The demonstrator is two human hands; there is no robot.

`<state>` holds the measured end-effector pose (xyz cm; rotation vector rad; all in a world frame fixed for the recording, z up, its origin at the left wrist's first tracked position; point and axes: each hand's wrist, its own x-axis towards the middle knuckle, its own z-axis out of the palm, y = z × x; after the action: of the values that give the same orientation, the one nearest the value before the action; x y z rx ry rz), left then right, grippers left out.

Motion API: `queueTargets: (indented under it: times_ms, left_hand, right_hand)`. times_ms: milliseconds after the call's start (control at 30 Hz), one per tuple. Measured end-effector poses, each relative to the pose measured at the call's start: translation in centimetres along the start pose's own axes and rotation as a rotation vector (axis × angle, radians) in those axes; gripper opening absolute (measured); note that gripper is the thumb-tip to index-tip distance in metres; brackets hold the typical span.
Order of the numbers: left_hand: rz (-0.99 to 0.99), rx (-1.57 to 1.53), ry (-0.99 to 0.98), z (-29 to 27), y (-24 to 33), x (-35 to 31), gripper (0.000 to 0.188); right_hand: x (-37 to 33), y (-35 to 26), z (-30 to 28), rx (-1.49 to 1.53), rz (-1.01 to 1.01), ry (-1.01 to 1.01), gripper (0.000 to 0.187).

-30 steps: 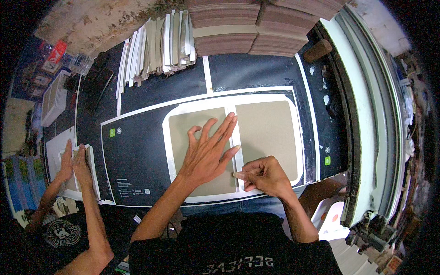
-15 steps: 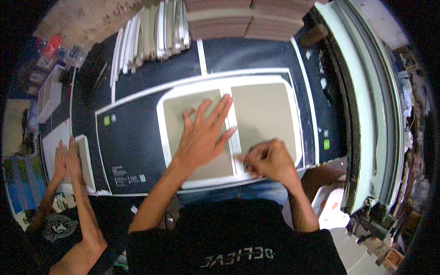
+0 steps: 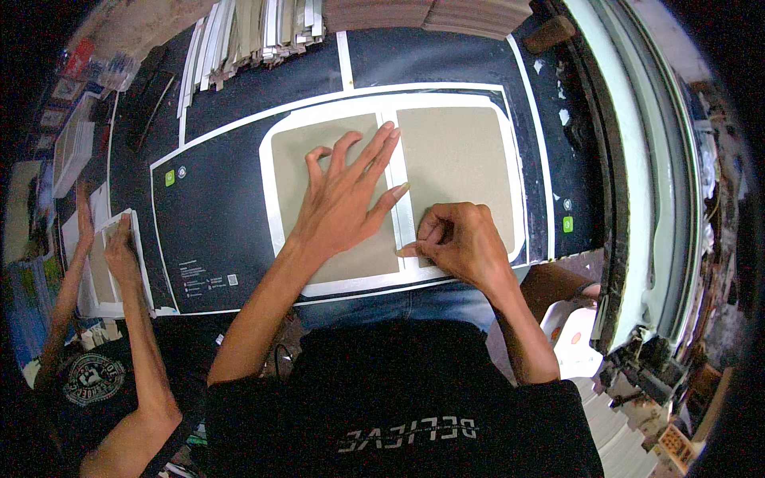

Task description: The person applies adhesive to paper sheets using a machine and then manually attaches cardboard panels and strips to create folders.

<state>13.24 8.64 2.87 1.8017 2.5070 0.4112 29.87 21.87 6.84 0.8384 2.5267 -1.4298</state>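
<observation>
2 grey boards [image 3: 458,163] are laid side by side on a white sheet [image 3: 275,207]. The left hand [image 3: 347,203] is pressed flat, fingers spread, on the left board. The right hand [image 3: 462,239], fingers pinched, is held at the sheet's lower edge, between the boards.

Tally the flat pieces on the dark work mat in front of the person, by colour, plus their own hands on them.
Grey-brown boards: 2, left board and right board
White sheet under them: 1
Own hands on them: 2, left hand and right hand
Total: 5
</observation>
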Motion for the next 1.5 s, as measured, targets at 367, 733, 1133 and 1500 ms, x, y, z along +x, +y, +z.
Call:
queueTargets:
  times_ms: [367,733,1133,1500]
  left_hand:
    - [-0.013,-0.038,-0.010,0.0,0.0,0.0,0.071]
    - [0.020,0.021,0.010,0.0,-0.1,0.0,0.072]
    - [0.001,0.007,0.009,-0.1,0.1,-0.1,0.078]
    - [0.004,0.002,-0.020,-0.3,0.1,0.1,0.077]
  right_hand:
    - [0.2,-0.3,-0.1,-0.050,-0.048,-0.011,0.021]
    - [0.8,0.6,-0.5,0.011,-0.008,-0.076,0.026]
    - [0.0,-0.8,0.0,-0.248,-0.053,-0.047,0.038]
    - [0.3,-1.2,-0.3,-0.306,-0.024,-0.077,0.040]
